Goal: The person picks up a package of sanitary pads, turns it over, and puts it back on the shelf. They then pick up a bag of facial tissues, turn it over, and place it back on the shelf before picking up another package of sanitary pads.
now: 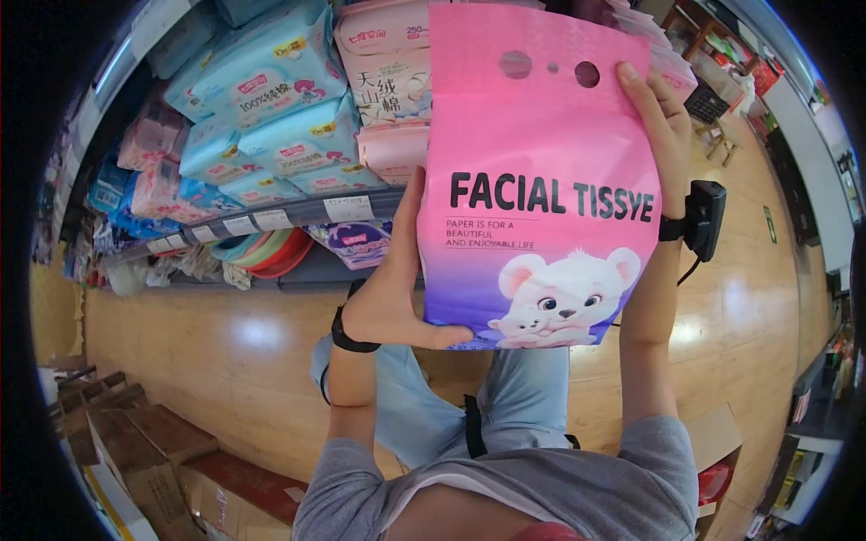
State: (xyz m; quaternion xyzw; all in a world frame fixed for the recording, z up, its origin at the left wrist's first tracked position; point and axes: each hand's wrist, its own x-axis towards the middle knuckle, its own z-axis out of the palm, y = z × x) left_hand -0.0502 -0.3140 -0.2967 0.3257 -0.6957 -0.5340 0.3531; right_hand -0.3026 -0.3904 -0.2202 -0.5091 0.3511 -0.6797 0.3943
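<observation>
A large pink and purple bag of facial tissue [541,144], with white cartoon bears near its bottom, is held upright in front of the shelf. My left hand [392,298] grips its lower left side, the thumb lying along the bottom edge. At the upper right edge, my right hand [661,117] holds the bag, with the thumb on the front near a punched hole and the other fingers partly behind. Behind the bag's left side are blue packs [280,72] and a pale pink pack [383,63] on the shelf.
Price labels line the shelf edge [293,215]. Coloured basins [271,252] and a purple pack [352,243] sit below. Cardboard boxes [149,460] stand at the lower left, another box [717,437] at the lower right. A wooden stool [719,140] is at the upper right.
</observation>
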